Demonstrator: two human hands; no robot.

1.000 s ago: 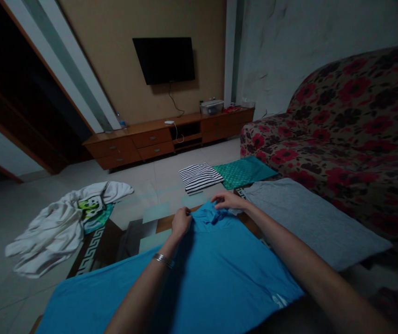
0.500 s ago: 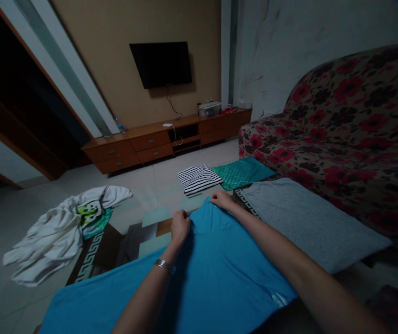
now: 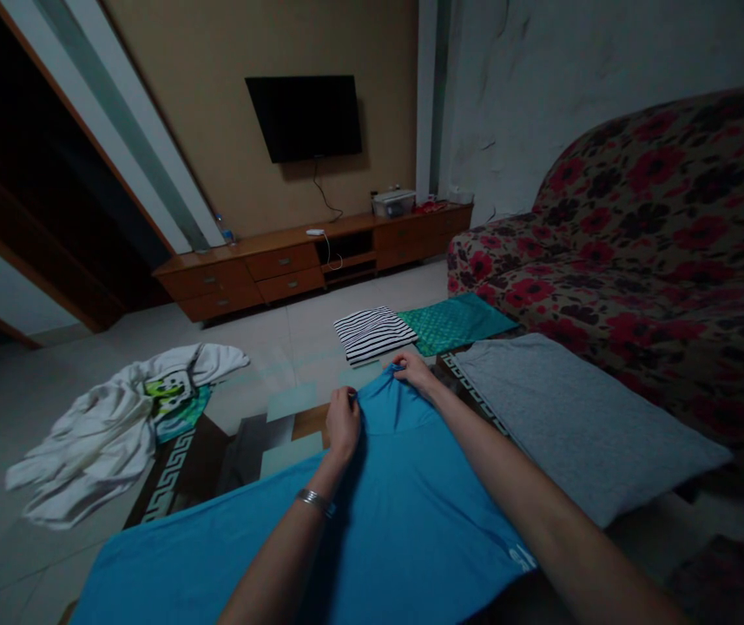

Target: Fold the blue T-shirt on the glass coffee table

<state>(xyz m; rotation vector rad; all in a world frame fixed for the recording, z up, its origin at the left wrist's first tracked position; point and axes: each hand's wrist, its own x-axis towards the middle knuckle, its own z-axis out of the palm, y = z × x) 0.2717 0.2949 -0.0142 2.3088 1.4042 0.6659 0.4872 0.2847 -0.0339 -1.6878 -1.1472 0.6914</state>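
A blue shirt (image 3: 411,512) lies spread over the near part of the glass-topped table (image 3: 241,460), with a small white print near its right edge. My left hand (image 3: 344,425), a silver bracelet on its wrist, is closed on the left side of the shirt's far, narrow end. On the other side of that end, my right hand (image 3: 413,371) pinches the cloth between thumb and fingers. The fabric between both hands is gathered and slightly raised, with creases running toward me.
A grey garment (image 3: 573,417) lies flat at the right. Beyond my hands are a folded striped garment (image 3: 375,333) and a green cloth (image 3: 463,321). White clothing (image 3: 98,434) is heaped at the left. A floral sofa (image 3: 638,226) stands right, a wooden cabinet (image 3: 280,265) behind.
The shirt's far end is more bunched at my right hand. My left hand has shifted slightly right and up. The printed right edge has drawn a little inward.
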